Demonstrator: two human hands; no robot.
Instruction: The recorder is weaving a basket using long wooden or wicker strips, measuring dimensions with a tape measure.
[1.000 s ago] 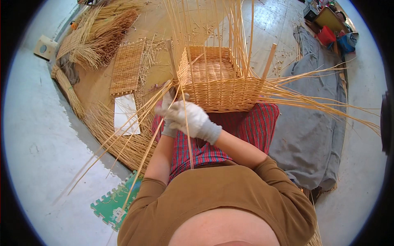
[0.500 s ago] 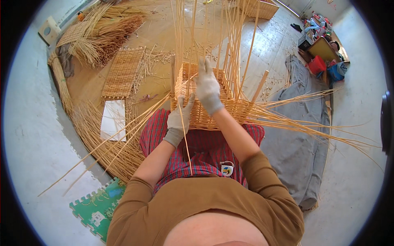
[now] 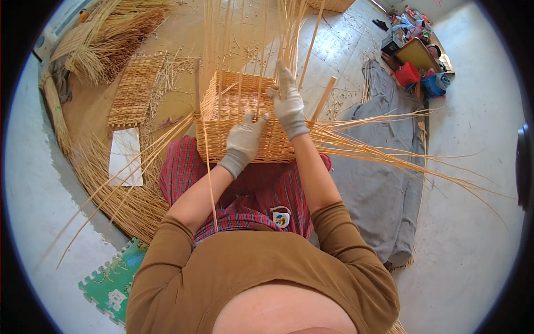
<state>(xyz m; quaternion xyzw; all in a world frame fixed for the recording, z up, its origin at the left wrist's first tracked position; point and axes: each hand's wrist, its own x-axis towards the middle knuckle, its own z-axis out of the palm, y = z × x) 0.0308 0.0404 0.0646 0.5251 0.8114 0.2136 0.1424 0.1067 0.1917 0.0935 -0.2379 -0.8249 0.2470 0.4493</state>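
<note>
In the head view, a half-woven square basket (image 3: 239, 119) sits at the centre of the frame, on the lap of the person, on a red checked cloth (image 3: 245, 189). The left hand (image 3: 245, 139), in a grey glove, is closed over the near rim of the basket, pinching a thin cane there. The right hand (image 3: 288, 100), also gloved, reaches higher and is closed around the upright canes (image 3: 245, 50) that rise from the basket wall toward the top of the frame.

To do this step well, the left hand should press the weave firmly down while the right draws its cane snug between the uprights, without kinking it, and keeps the uprights evenly spaced.

Loose canes (image 3: 400, 150) fan out to the right over a grey cloth (image 3: 384, 183). In the upper left lie a flat woven mat (image 3: 133, 89) and bundles of straw (image 3: 105, 39) on a brown floor sheet. A green foam tile (image 3: 114, 281) sits at lower left; red and blue tubs (image 3: 420, 78) stand upper right.
</note>
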